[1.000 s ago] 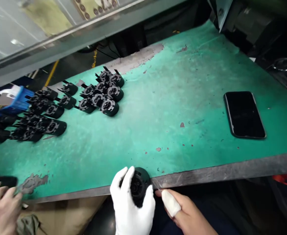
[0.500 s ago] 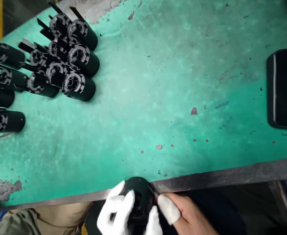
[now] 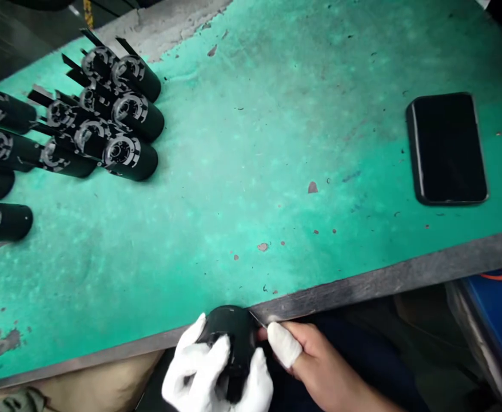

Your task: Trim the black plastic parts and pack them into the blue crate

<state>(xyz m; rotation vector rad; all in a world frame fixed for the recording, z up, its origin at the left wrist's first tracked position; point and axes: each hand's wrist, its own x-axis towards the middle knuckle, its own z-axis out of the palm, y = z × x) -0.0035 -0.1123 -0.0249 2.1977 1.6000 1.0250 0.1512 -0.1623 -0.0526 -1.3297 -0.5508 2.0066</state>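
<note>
At the table's front edge, my left hand, in a white glove, has its fingers wrapped round a black cylindrical part. Its rounded top shows between the fingers, while its lower end is hidden. Just right of the part is my right hand, bare except for a white cover on the thumb. Thumb and finger pinch a thin, pointed metal tool beside the part's right side. Most of that tool is hidden by the hand.
Several black cylindrical housings with protruding strips stand or lie at the back left of the green table. A black rectangular device lies at the right. Below the table's right edge is a blue container.
The camera view has shifted right, so the whole black device now shows. Both hands remain around the black part, and the thin tool beside it is more visible.
</note>
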